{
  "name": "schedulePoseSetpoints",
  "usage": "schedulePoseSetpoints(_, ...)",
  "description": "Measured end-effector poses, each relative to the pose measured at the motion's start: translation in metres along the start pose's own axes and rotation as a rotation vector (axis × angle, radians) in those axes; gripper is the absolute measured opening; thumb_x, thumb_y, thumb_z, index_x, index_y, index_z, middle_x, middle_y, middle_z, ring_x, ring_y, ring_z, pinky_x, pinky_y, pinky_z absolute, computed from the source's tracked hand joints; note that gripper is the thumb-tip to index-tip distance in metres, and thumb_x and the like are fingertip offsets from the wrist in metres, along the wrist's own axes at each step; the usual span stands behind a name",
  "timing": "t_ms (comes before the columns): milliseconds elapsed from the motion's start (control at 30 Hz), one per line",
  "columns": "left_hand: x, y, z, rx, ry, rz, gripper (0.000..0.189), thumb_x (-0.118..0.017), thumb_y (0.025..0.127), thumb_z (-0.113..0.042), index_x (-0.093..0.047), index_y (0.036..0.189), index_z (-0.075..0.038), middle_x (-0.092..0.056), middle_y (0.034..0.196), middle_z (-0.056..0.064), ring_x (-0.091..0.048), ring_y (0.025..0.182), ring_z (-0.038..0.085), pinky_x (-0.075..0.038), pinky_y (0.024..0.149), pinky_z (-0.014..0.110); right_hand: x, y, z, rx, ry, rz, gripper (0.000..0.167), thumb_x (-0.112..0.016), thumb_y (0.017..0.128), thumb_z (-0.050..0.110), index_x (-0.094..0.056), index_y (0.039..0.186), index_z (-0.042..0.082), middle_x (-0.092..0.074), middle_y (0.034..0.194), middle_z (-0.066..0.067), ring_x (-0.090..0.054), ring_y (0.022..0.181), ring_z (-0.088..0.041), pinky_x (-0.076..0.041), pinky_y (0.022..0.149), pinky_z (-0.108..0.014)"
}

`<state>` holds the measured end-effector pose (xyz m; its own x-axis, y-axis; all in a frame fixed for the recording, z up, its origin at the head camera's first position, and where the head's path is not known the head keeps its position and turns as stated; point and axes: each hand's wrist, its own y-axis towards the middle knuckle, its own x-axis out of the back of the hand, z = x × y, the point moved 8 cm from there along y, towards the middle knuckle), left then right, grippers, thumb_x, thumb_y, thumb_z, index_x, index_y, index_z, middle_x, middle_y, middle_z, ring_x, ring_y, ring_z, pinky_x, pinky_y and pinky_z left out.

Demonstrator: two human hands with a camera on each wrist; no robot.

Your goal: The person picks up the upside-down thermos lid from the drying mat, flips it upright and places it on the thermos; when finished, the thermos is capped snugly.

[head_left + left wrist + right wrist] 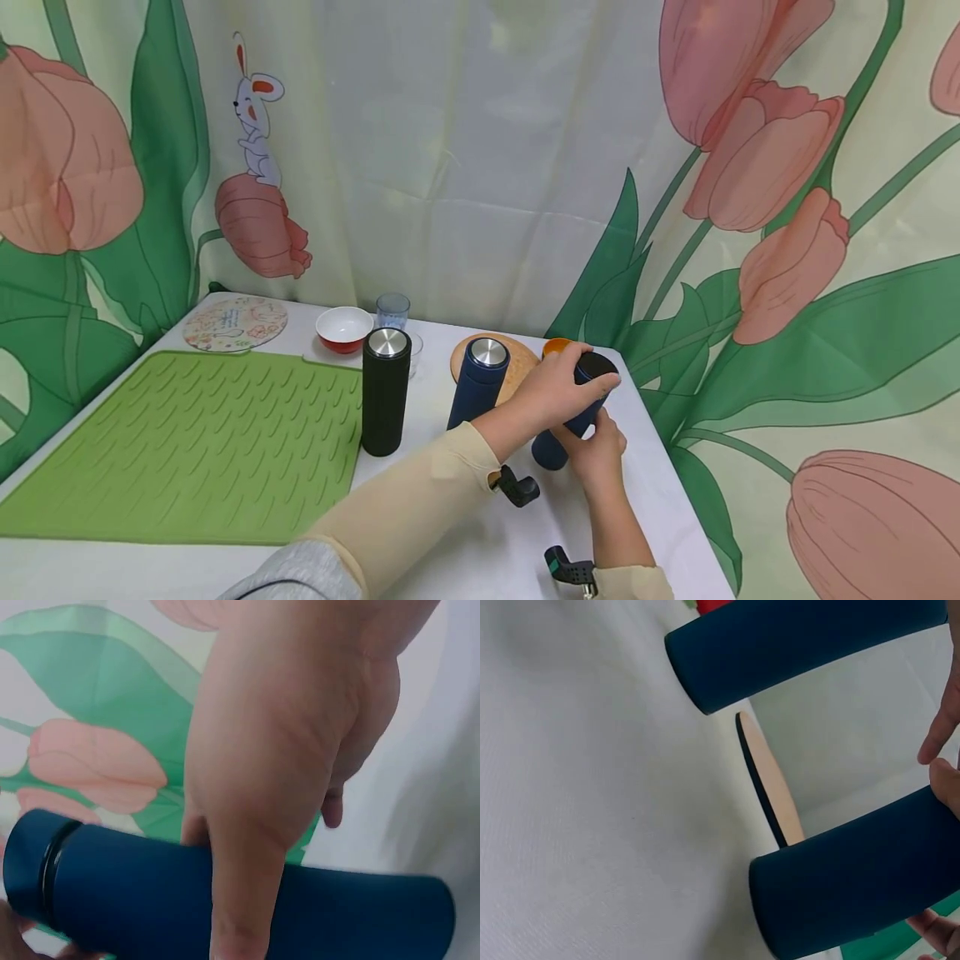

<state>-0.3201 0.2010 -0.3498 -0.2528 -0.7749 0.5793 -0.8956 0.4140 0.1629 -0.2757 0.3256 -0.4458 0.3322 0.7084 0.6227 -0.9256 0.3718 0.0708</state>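
Both hands are on a dark blue thermos flask [551, 450] at the table's right side, its top leaning rightward in the head view. My left hand [551, 387] reaches over from the left and grips it around the dark-topped cap [30, 862]. Lower down, my right hand [596, 458] holds the body. The left wrist view shows the right hand [262, 750] large, its thumb laid across the blue body [135, 892]. In the right wrist view the flask's lower part [840, 877] shows, with fingers on either side of its upper end.
Left of the hands stand another blue thermos [480, 383] and a black thermos [384, 400], both silver-topped. A green mat [187, 442] covers the left. Behind are a round wooden board [517, 354], a red bowl [343, 327], a glass [393, 308], a patterned disc [235, 323] and something orange [555, 344].
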Motion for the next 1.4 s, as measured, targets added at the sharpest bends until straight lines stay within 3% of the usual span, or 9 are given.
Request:
schedulePoseSetpoints(167, 0.0, 0.001, -0.001, 0.047, 0.0, -0.071, 0.097, -0.071, 0.082, -0.083, -0.041, 0.153, -0.024, -0.073, 0.116, 0.006, -0.071, 0.099, 0.019, -0.059, 0.077, 0.034, 0.0, 0.001, 0.003, 0.03, -0.004, 0.009, 0.078, -0.079, 0.095, 0.04, -0.044, 0.158, 0.013, -0.051, 0.156, -0.025, -0.02, 0.151, -0.048, -0.027, 0.115, -0.067)
schedulePoseSetpoints(300, 0.001, 0.003, 0.0, 0.063, -0.038, -0.079, 0.089, -0.075, 0.083, -0.076, -0.04, 0.145, -0.022, -0.072, 0.108, 0.007, -0.069, 0.09, 0.018, -0.057, 0.073, 0.032, 0.001, -0.001, 0.003, 0.02, -0.02, 0.008, 0.079, -0.08, 0.094, 0.042, -0.044, 0.158, 0.013, -0.051, 0.156, -0.025, -0.019, 0.152, -0.049, -0.028, 0.116, -0.068)
schedulePoseSetpoints(433, 0.004, 0.006, 0.0, 0.027, -0.063, -0.023, 0.073, -0.071, 0.092, -0.069, -0.046, 0.145, -0.026, -0.071, 0.119, 0.006, -0.07, 0.098, 0.02, -0.06, 0.08, 0.036, 0.001, -0.001, 0.004, -0.003, -0.028, 0.01, 0.082, -0.08, 0.093, 0.05, -0.045, 0.155, 0.01, -0.052, 0.153, -0.026, -0.02, 0.15, -0.048, -0.036, 0.111, -0.068)
schedulePoseSetpoints(667, 0.006, 0.01, 0.004, -0.014, -0.103, 0.068, 0.062, -0.062, 0.101, -0.063, -0.049, 0.155, -0.033, -0.067, 0.145, 0.004, -0.067, 0.129, 0.029, -0.058, 0.102, 0.051, 0.002, 0.0, 0.005, -0.004, -0.015, 0.014, 0.087, -0.081, 0.091, 0.052, -0.043, 0.157, 0.01, -0.05, 0.156, -0.026, -0.022, 0.149, -0.047, -0.034, 0.113, -0.068)
schedulePoseSetpoints(767, 0.005, 0.007, 0.007, 0.017, -0.115, 0.031, 0.073, -0.065, 0.095, -0.071, -0.047, 0.155, -0.032, -0.068, 0.14, 0.006, -0.069, 0.123, 0.027, -0.059, 0.098, 0.049, 0.002, 0.001, 0.004, -0.015, -0.025, 0.021, 0.087, -0.08, 0.091, 0.053, -0.043, 0.157, 0.01, -0.049, 0.157, -0.025, -0.021, 0.149, -0.046, -0.036, 0.112, -0.068)
schedulePoseSetpoints(933, 0.001, 0.002, 0.008, 0.078, -0.109, -0.072, 0.099, -0.079, 0.076, -0.079, -0.04, 0.147, -0.022, -0.071, 0.115, 0.006, -0.07, 0.1, 0.021, -0.059, 0.081, 0.037, 0.001, 0.002, 0.003, -0.004, -0.036, 0.022, 0.082, -0.081, 0.092, 0.047, -0.044, 0.156, 0.01, -0.05, 0.157, -0.025, -0.019, 0.151, -0.047, -0.032, 0.114, -0.068)
schedulePoseSetpoints(1067, -0.001, 0.003, 0.005, 0.056, -0.064, -0.095, 0.094, -0.081, 0.079, -0.075, -0.042, 0.144, -0.02, -0.072, 0.111, 0.004, -0.07, 0.095, 0.018, -0.058, 0.075, 0.032, 0.0, 0.002, 0.002, 0.007, -0.038, 0.017, 0.082, -0.081, 0.092, 0.045, -0.044, 0.158, 0.012, -0.051, 0.158, -0.024, -0.019, 0.151, -0.049, -0.031, 0.115, -0.07)
schedulePoseSetpoints(1300, 0.001, 0.006, 0.013, 0.042, -0.215, 0.04, 0.071, -0.076, 0.093, -0.059, -0.052, 0.153, -0.03, -0.069, 0.137, 0.006, -0.068, 0.124, 0.028, -0.058, 0.099, 0.051, 0.003, 0.002, -0.001, -0.003, -0.027, -0.001, 0.082, -0.082, 0.09, 0.052, -0.049, 0.153, 0.01, -0.055, 0.152, -0.024, -0.026, 0.147, -0.045, -0.039, 0.11, -0.066)
schedulePoseSetpoints(1400, 0.002, 0.005, 0.014, 0.037, -0.214, 0.057, 0.072, -0.073, 0.095, -0.06, -0.049, 0.156, -0.031, -0.066, 0.144, 0.007, -0.065, 0.13, 0.03, -0.057, 0.103, 0.054, 0.002, 0.002, -0.002, -0.02, -0.017, 0.009, 0.084, -0.081, 0.09, 0.054, -0.049, 0.153, 0.01, -0.054, 0.154, -0.023, -0.026, 0.147, -0.044, -0.04, 0.11, -0.066)
